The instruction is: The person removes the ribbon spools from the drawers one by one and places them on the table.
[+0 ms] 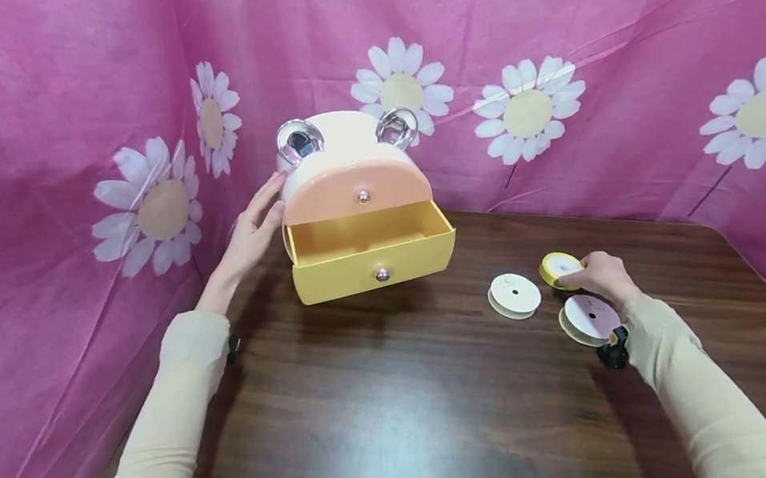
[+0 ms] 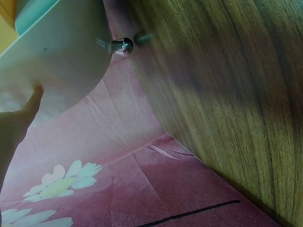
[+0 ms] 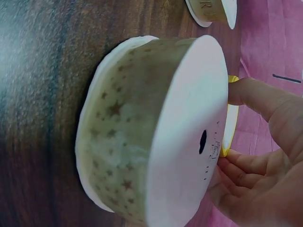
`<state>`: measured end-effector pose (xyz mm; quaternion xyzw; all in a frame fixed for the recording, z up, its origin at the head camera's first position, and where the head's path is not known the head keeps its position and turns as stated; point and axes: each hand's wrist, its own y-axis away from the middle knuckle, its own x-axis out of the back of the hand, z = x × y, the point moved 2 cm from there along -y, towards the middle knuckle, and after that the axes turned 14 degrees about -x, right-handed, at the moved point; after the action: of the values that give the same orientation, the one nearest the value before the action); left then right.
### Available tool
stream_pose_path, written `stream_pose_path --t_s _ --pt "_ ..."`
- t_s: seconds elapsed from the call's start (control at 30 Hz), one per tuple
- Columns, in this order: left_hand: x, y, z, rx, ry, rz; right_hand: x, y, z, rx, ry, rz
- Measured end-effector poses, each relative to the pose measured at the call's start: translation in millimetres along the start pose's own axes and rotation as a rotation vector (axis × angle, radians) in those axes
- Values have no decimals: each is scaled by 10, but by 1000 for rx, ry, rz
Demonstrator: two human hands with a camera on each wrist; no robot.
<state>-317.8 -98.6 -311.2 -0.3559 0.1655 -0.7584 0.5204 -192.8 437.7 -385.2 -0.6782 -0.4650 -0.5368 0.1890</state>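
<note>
A small white frog-shaped drawer box stands toward the back of the table, its yellow lower drawer pulled out and its peach upper drawer closed. The fingers of my left hand rest against the box's left side; the left wrist view shows a fingertip on that white wall. At the right, my right hand pinches a yellow ribbon spool between thumb and fingers. Nearer me lies a wide ribbon spool with star prints, which partly hides the yellow spool in the right wrist view.
Another white ribbon spool lies to the left of the yellow one. The brown wooden table is bordered by pink cloth with daisies behind and at the sides. A shiny round knob sticks out of the yellow drawer's front.
</note>
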Motion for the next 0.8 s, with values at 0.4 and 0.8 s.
stream_pose_path --t_s 0.4,0.8 --pt "5 -6 -17 5 8 -4 29 107 -42 67 27 98" --pt "24 -32 -32 -22 54 0 95 563 -563 276 -135 388"
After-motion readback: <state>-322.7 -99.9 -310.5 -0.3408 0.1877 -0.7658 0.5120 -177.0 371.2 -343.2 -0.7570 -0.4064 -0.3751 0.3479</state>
